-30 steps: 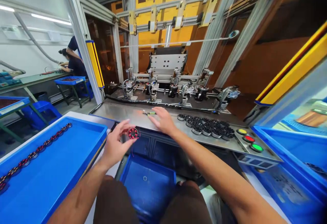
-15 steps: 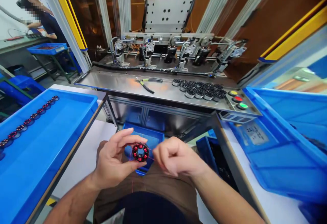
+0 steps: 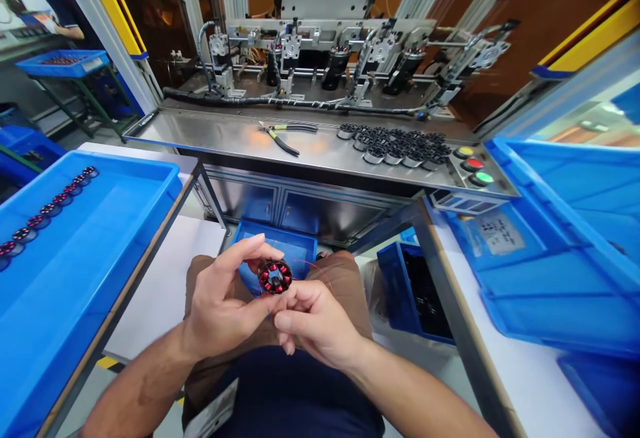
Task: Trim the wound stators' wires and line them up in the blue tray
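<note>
My left hand (image 3: 225, 301) grips a round black ring with red wire coils (image 3: 275, 277) between its thumb and fingers, the open centre facing up towards me. Thin red wires (image 3: 313, 266) stick out from the ring's right side. Just below and right of the ring is my right hand (image 3: 317, 325), its fingers curled together and touching the left fingertips. Whatever the right fingers pinch is too small or hidden to make out. Both hands are held above my lap.
A blue tray (image 3: 125, 225) with a row of coiled rings stands left. On the metal ledge (image 3: 200, 133) lie pliers (image 3: 285, 137) and several black rings (image 3: 395, 145), beside coloured buttons (image 3: 473, 165). Behind is a machine (image 3: 330, 38). Blue bins (image 3: 565, 225) stand right.
My right hand has come down and left, from beside the ring to below it, against the left fingertips. The ring has tilted a little. The camera view has shifted downward.
</note>
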Motion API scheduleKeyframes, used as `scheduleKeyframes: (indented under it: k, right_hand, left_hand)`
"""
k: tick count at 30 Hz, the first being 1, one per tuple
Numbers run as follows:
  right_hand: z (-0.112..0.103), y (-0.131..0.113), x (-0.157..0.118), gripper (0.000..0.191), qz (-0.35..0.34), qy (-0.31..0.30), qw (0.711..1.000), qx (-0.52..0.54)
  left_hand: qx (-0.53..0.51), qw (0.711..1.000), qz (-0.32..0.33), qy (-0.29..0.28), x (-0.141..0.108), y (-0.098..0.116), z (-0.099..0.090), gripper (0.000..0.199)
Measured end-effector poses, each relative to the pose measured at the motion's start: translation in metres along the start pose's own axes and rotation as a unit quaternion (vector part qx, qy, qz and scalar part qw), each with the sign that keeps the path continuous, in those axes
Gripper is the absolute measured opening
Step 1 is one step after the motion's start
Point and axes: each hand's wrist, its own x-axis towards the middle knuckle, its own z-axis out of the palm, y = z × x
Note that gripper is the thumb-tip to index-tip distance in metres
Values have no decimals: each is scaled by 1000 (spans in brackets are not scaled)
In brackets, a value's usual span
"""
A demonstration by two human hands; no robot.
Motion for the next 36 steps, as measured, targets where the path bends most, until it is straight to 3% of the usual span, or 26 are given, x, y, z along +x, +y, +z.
scheduleKeyframes:
  k: [7, 12, 17, 21, 24, 26, 29, 31, 36]
  right_hand:
    - [-23, -30, -7, 31, 17, -69, 994, -86]
    - [-17, -63, -3, 37, -81, -1, 985, -153]
    - [-2, -57, -2, 40, -71, 10, 986, -151]
    - [-18, -47, -8, 41, -41, -53, 983, -169]
    - [-37, -56, -13, 39, 23, -126, 958, -255]
    - [-42, -69, -16, 36, 0, -91, 947, -308]
    - [-32, -84, -19, 35, -129, 22, 933, -337]
    - [-17, -87, -19, 37, -182, 35, 921, -343]
    - [3, -74, -16, 30, -199, 51, 917, -342]
  left_hand:
    - [-95, 988, -122, -24, 2, 0, -6, 78]
    - [-128, 975, -147, -108, -2, 3, -7, 73]
    - [-191, 968, -149, -61, -5, 0, 4, 79]
    - [-248, 954, -164, -45, -3, 0, 4, 76]
    - [-247, 953, -166, -45, -2, 2, 0, 75]
    - [-209, 964, -158, -50, -3, 4, -1, 75]
    - [-129, 981, -132, -58, -6, 6, 1, 78]
    - [-90, 988, -110, -62, -9, 6, 4, 79]
    - [-66, 990, -105, -62, -12, 7, 6, 80]
